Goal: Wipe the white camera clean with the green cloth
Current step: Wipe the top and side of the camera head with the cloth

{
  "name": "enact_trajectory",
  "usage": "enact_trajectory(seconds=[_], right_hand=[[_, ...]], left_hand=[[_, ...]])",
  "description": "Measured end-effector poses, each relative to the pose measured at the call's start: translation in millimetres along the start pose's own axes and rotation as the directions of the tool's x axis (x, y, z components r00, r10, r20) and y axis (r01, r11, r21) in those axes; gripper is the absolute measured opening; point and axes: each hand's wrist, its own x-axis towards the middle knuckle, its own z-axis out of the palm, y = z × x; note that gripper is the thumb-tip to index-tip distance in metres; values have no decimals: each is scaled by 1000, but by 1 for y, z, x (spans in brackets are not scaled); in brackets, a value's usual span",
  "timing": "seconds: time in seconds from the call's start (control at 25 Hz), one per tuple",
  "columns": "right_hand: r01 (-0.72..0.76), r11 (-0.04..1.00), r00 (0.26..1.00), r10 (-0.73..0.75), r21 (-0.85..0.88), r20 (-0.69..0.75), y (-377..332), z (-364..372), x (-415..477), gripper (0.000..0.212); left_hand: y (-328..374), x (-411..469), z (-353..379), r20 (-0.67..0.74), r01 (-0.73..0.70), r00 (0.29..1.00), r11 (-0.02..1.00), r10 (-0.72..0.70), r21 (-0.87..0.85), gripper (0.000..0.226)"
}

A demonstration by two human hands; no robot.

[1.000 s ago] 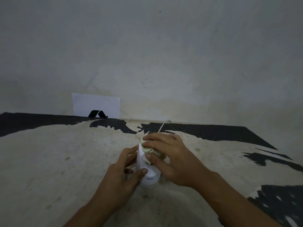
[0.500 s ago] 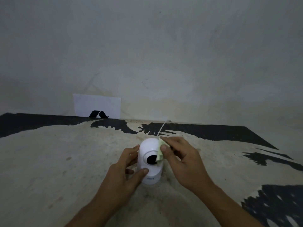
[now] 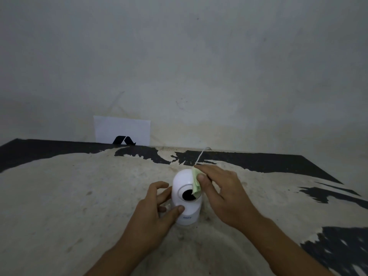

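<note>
Pretty dim shot, so a lot of detail is murky. The white camera (image 3: 186, 198) stands upright a bit below the middle of the frame, on a worn table (image 3: 59, 196) whose pale surface has peeled away from a black layer along the far edge and lower right. Its dark lens faces the viewer; there's a tiny blue logo low on the body, too small to read.

The left hand (image 3: 153, 214) comes in from the bottom centre and grips the camera's lower left side: thumb pressed on the front, fingers curled round the left side, their tips hidden behind the body. The right hand (image 3: 225, 194) comes in from the lower right and pinches the green cloth (image 3: 196, 183) against the camera's upper right side, thumb on top of the cloth. The cloth is folded small, and its lower end overlaps the right edge of the lens. How much cloth sits under the palm can't be told.

A thin white cable (image 3: 201, 156) runs from behind the right hand toward the wall (image 3: 199, 66); where it joins the camera is hidden. At middle left, a white card (image 3: 121, 128) with a black mark leans against the wall, its bottom cut off by the table edge.
</note>
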Motion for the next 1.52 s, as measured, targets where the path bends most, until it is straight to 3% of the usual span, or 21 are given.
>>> enact_trajectory(seconds=[0.08,0.2,0.32,0.44,0.52,0.64,0.76,0.92,1.04,1.16,1.32,1.52], right_hand=[[-92,986,996,89,140,27,2,0,-6,26],[-101,984,995,101,144,9,-3,5,-12,30],[29,995,996,-21,-97,87,-16,11,-5,40],[285,880,954,-220,-380,206,-29,12,7,34],[319,837,947,-263,-444,185,-30,8,11,30],[113,939,993,-117,-324,8,-17,5,9,32],[-30,988,993,13,-149,-116,-2,9,-9,36],[89,949,984,-131,-303,-124,5,8,-36,37],[143,949,967,-195,-282,-166,6,0,-34,29],[130,966,969,-171,-223,-176,5,2,-34,23],[113,981,993,-117,-155,-18,7,8,-52,15],[72,995,977,-84,-67,-196,2,0,-36,13]], left_hand=[[1,-1,0,4,-29,1000,999,29,21,38],[2,-1,-1,11,-62,998,998,62,27,29],[2,1,-2,27,-70,997,997,69,19,27],[2,1,-1,46,-62,997,998,62,15,27],[2,2,-2,47,-64,997,998,64,8,29],[0,2,-1,23,-78,997,997,78,12,30],[-1,0,-2,11,-84,996,996,84,23,28],[0,0,-2,10,-98,995,995,97,33,28],[0,0,-2,4,-98,995,994,98,39,28],[0,-1,-2,6,-99,995,994,99,41,29],[2,-2,-3,9,-96,995,995,96,38,29],[3,-2,-3,12,-92,996,995,91,26,30]])
